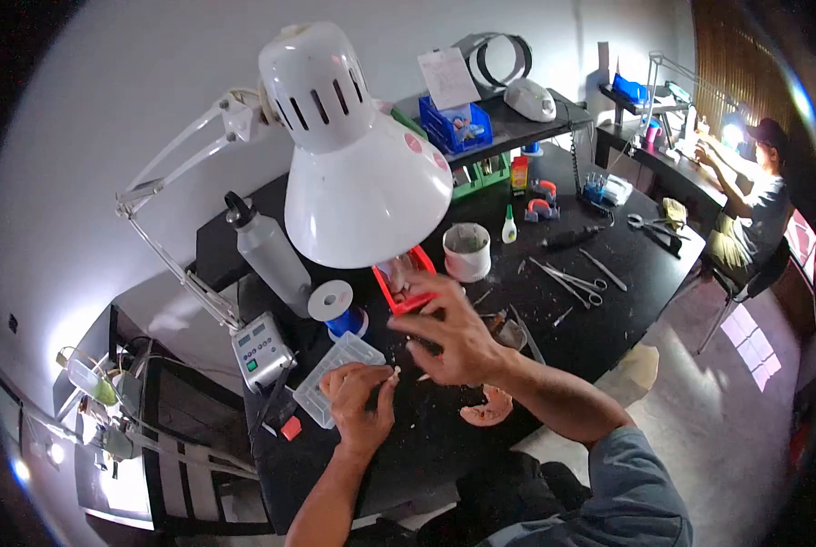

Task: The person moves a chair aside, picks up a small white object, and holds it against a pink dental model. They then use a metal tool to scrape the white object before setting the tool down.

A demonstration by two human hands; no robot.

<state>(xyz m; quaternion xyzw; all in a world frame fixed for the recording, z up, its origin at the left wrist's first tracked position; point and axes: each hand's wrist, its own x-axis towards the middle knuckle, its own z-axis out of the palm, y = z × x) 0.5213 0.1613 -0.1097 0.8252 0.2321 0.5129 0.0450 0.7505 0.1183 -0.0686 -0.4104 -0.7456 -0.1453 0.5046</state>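
My left hand [360, 401] is closed in a pinch above the near part of the black table. Between its thumb and fingertip shows a small whitish, tooth-like piece [395, 372]. Just behind that hand lies a clear plastic compartment box [321, 397]. My right hand [453, 333] hovers with its fingers spread, and nothing shows in them. Beyond its fingers stands a red bin [391, 294] with pale pieces inside, partly hidden by the hand. A pink horseshoe-shaped dental piece [488, 410] lies below my right wrist.
A white lamp [367, 182] hangs over the table. Around it stand a grey bottle [271, 251], a blue spool [342, 321], a control box [262, 351] and a white pot [467, 253]. Scissors [572, 284] and pliers [654, 224] lie rightward. Another person [749, 210] sits at a far desk.
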